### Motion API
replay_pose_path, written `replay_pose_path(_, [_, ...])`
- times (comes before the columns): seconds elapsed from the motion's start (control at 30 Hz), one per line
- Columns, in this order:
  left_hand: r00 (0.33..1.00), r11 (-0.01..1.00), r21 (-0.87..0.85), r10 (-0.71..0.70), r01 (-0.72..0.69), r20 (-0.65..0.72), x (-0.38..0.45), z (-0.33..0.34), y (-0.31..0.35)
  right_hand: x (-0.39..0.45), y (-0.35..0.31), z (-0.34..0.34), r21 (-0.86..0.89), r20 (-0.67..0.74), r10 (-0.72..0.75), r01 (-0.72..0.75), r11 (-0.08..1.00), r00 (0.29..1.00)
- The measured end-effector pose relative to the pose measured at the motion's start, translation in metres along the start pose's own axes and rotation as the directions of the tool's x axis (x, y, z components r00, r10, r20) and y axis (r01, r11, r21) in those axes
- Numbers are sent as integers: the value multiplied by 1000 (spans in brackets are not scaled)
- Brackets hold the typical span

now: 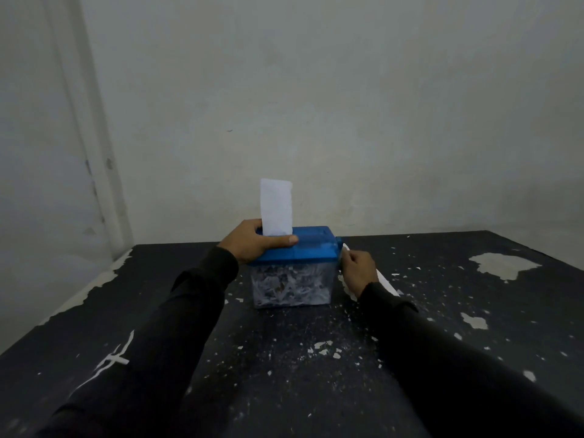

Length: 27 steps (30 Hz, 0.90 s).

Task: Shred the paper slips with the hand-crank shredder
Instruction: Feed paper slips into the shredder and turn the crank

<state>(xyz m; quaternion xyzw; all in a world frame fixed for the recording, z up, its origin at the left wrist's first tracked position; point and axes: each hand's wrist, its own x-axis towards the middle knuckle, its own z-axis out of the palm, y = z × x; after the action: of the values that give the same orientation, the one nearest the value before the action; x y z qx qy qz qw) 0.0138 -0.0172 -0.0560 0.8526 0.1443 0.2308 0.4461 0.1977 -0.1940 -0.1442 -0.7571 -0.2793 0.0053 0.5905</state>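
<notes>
Frame centre: left hand (256, 242) clamps shredder (294, 267) lid, slip (276, 207) upright in slot; right hand (358, 270) grips crank (345, 247)

Place: bare, plain room, kind unclear
Wall (316, 105): blank, grey-white
Table (284, 358): black, paint flaking off

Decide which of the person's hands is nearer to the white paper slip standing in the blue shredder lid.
Left. The left hand grips the blue plastic shredder lid right beside the white paper slip; the right hand is at the crank side.
</notes>
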Motion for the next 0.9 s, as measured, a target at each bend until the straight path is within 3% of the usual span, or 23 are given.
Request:
replay_pose_path(0.13, [1000, 1000, 13, -24, 24, 13, 2, -2, -1, -29, 7, -10, -17, -58, -24, 23, 1000, 998])
replay_pose_path(0.4, [998, 998, 49, -40, 37, 55, 5, -4, 4, -46, -43, -28, 247, -69, -255, 264, 932, 964])
replay_pose_path(0.57, [997, 999, 43, -26, 23, 74, 3, -3, 4, -12, -73, -37, 219, -10, -247, 243, 945, 969])
replay_pose_path(0.67, [998, 999, 37, -27, 24, 65, 3, -3, 3, 21, -77, -29, 115, -79, -253, 261, 958, 964])
replay_pose_path(0.77, [998, 999, 38, -25, 23, 57, 2, -2, 6, 47, -63, -16, 143, -126, -142, 159, 977, 982])
replay_pose_path(0.9, [998, 999, 43, -30, 27, 54, 2, -2, 4, 49, -34, -2, 45, -66, -64, 67, 997, 996])
